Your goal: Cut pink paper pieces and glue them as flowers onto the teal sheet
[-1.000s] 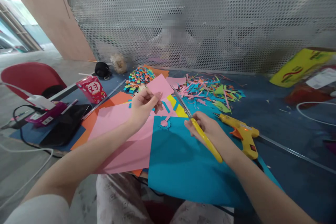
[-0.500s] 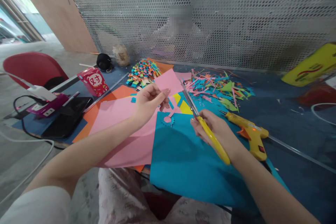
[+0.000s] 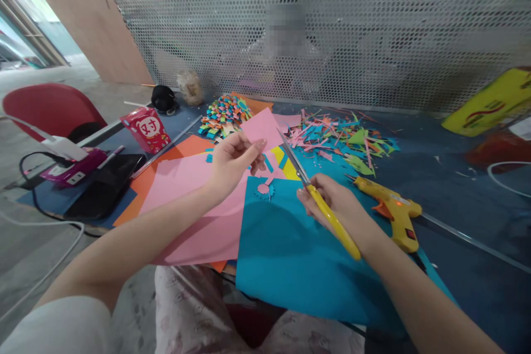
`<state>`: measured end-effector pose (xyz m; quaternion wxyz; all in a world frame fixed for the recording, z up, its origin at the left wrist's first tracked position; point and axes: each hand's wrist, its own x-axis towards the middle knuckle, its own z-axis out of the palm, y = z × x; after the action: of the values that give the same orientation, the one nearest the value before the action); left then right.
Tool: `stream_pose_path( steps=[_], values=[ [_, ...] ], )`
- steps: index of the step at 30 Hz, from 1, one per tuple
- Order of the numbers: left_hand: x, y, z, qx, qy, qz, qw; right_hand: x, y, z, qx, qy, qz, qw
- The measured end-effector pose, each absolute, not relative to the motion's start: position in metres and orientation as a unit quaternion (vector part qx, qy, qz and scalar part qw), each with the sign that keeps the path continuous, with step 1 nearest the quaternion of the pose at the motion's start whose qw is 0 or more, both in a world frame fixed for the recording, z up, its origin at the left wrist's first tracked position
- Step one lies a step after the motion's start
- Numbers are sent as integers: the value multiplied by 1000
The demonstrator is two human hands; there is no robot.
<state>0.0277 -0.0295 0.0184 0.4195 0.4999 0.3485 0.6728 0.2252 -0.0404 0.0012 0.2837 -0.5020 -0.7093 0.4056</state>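
Note:
Between the thumb and fingers of my left hand is a small pink paper piece, raised above the table. My right hand grips yellow-handled scissors, whose blades point up and left and reach the paper's right edge. Whether the blades cut into it I cannot tell. Below my hands, a blue gear-edged paper disc with a pink centre lies at the top of a large blue sheet. A large pink sheet lies under my left forearm.
A yellow glue gun lies right of my right hand. Paper scraps and a pile of small folded pieces lie farther back. At left are a red packet, a black phone and a purple power strip. Perforated metal stands behind.
The scissor blades and my right hand have shifted very slightly left, closer against the pink paper piece. My left hand keeps its hold on the paper.

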Motion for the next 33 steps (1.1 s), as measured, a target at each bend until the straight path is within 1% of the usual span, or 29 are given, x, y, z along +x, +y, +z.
stream_pose_path(
  steps=[8,16,33],
  values=[
    [28,-31,19,519,358,664,403,225,-40,4,-502,-732,369,276],
    [27,-31,19,520,360,665,397,226,-41,3,-504,-732,362,280],
    [28,-32,20,518,359,666,399,225,-44,7,-509,-721,388,266]
  ],
)
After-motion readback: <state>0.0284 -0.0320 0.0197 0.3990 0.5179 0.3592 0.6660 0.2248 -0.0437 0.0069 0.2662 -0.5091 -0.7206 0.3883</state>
